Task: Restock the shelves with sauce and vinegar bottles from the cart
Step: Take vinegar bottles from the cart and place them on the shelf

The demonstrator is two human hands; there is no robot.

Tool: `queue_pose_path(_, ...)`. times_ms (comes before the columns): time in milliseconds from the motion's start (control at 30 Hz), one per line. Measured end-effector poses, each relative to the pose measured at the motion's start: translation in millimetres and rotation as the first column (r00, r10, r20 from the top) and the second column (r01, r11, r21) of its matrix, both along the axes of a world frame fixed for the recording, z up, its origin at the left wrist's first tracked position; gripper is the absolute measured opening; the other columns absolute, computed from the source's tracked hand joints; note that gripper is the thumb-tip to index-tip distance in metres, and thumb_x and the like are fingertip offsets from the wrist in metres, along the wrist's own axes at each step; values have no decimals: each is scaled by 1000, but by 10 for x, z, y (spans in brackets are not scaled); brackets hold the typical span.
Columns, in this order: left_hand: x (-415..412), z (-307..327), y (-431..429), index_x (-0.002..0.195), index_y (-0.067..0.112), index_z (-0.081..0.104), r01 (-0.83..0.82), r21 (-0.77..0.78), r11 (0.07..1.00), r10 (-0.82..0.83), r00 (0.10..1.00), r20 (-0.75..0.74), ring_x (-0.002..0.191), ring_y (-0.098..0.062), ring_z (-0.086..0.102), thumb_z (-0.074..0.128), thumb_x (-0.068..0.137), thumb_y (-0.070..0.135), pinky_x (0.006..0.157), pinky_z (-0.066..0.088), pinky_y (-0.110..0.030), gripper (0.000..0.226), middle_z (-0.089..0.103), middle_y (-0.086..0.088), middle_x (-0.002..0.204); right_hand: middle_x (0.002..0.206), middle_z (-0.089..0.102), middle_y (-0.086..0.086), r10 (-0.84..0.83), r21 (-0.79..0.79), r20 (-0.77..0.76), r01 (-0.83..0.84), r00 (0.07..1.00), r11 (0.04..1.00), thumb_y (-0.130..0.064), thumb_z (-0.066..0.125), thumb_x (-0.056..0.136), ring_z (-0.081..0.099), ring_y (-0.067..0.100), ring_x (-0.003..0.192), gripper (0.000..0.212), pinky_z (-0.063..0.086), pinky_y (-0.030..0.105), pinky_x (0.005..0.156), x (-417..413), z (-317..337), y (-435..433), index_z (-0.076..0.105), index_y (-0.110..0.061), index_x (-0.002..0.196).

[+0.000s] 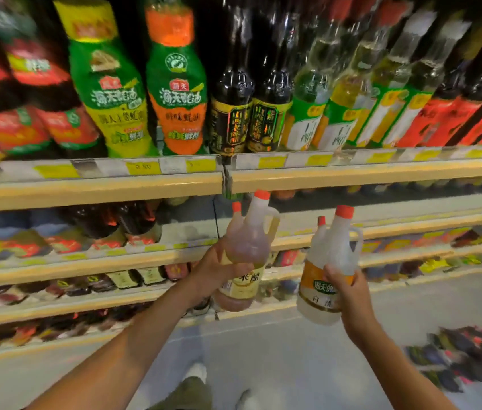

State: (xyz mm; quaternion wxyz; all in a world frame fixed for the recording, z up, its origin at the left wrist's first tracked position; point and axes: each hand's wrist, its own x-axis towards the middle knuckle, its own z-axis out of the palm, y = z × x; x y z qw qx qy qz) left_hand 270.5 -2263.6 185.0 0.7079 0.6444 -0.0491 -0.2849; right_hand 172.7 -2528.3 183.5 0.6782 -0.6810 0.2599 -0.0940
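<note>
My left hand [214, 272] grips two yellowish rice vinegar bottles [248, 247] with orange caps and side handles, held upright in front of the shelves. My right hand [345, 287] grips two clear white vinegar bottles [327, 261] with orange caps and orange-and-white labels. Both pairs hang in mid-air just below the edge of the upper shelf [352, 176]. An open stretch of shelf [352, 214] lies right behind the bottle caps. The cart is out of view.
The upper shelf carries green oyster sauce bottles [109, 93], dark vinegar bottles [231, 113], clear white vinegar bottles [310, 113] and red-labelled dark bottles [456, 119]. Lower shelves [86, 261] hold dark bottles. Packaged goods [464, 356] lie on the grey floor at right.
</note>
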Motion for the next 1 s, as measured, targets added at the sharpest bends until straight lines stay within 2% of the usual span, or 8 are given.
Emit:
queue_pose_path(133,-239,-20,215,121,31,60,-156,-3,988,156,988,8,101,-11,72,86,61,36,78,57,-25,66,77,9,106,110,75,10,180,24,-20,-179,984,984,-58,83,52,73,30,100,92,59,46,83,239,-46,59,58,-17,131)
queue_pose_path(267,-489,-89,407,121,26,61,-280,-6,960,280,960,18,96,-18,74,85,56,40,84,60,-39,71,78,2,101,106,76,9,326,71,-37,-323,945,944,-59,87,50,74,29,96,92,59,44,80,375,-106,223,59,-17,128)
queue_pose_path(367,-650,-146,518,122,24,60,-353,-13,936,353,935,27,90,-15,75,85,54,40,74,58,-29,75,79,4,97,100,77,9,406,101,-44,-400,913,911,-43,88,66,74,28,91,65,58,46,81,452,-162,341,61,-17,119)
queue_pose_path(500,-844,-300,636,128,28,59,-462,28,886,461,887,36,104,-23,73,84,53,51,86,58,-39,83,76,0,110,103,78,6,517,16,-81,-517,852,856,-46,79,68,75,27,94,57,59,48,86,585,-276,482,64,-19,117)
queue_pose_path(600,-923,-393,703,128,29,58,-512,25,859,510,859,52,104,-24,74,81,54,53,85,58,-38,81,77,-1,110,106,77,2,599,-79,-144,-613,787,786,-55,82,61,76,21,91,73,61,42,76,717,-323,586,63,-19,122)
queue_pose_path(700,-949,-454,782,129,27,58,-531,5,847,530,846,58,102,-26,75,82,59,51,84,58,-41,78,78,-3,109,110,75,2,663,-177,-149,-680,733,712,-55,90,57,74,20,95,74,61,46,81,873,-328,694,62,-24,118)
queue_pose_path(800,-947,-531,881,130,23,58,-553,-10,833,552,830,73,105,-29,74,82,62,51,90,58,-47,77,77,-7,113,120,66,-10,715,-321,-105,-704,692,634,-40,94,62,66,12,104,72,57,39,84,996,-291,795,55,-34,122)
queue_pose_path(1000,-865,-667,1027,129,27,58,-604,-19,797,603,793,91,103,-26,74,81,61,49,82,59,-40,75,77,-3,111,138,50,-15,845,-768,-90,-577,528,278,-59,90,60,47,17,127,90,43,48,102,1472,-226,934,44,-43,135)
